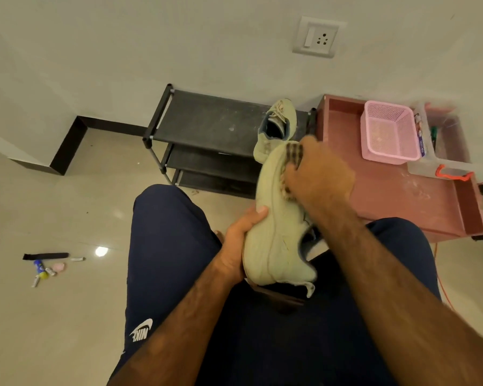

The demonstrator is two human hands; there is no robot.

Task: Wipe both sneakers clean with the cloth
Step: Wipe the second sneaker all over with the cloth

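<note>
Pale plaster wall fills the top of your head view, with a white switch-and-socket plate (317, 37) set in it, and glossy beige floor tiles (67, 316) run beneath. Against the wall stands a black three-shelf shoe rack (207, 126). The second pale green sneaker (276, 126) lies on the right end of its top shelf, opening upward. Just right of the rack sits a reddish-brown wooden tray unit (396, 196) carrying a pink perforated plastic basket (388, 132) and, beside it, a clear plastic box (446, 151).

You sit with your legs in navy trousers (165, 246). The pale green fabric sneaker (273, 232) is held above your lap, between your knees, toe pointing away toward the rack and sole side turned to your left. Your left hand (239, 240) grips it at the sole near the middle, thumb laid over the sole's edge and fingers wrapped out of sight behind. Your right hand (318, 176) is closed over a bunched brown-striped cloth (293, 154) and presses it onto the upper near the toe; this hand is blurred. That toe overlaps the second sneaker's heel in the view, and you cannot tell whether they touch. Far left on the floor lies a scatter of small items (48, 266), among them a black strap.
</note>
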